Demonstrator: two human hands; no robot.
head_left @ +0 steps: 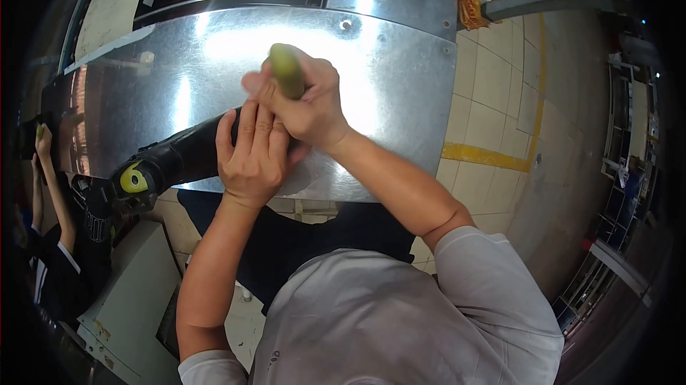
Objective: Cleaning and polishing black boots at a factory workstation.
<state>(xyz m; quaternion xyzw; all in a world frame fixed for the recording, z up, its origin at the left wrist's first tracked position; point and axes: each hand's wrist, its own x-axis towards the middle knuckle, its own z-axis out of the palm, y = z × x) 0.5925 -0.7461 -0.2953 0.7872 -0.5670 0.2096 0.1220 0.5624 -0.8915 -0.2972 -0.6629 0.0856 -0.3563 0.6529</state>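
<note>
The workpiece [196,148] lies over the table [404,99], beneath the left hand [251,163].

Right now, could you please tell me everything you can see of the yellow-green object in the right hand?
The yellow-green object is elongated and rounded at its far end, shading to a darker olive there. It looks smooth, but blur hides fine detail, and its material is hard to tell. The right hand grips it, leaving part exposed and hiding its near end. In the picture it slants slightly left toward the far end, over the shiny metal table and just beyond the left hand.
</note>
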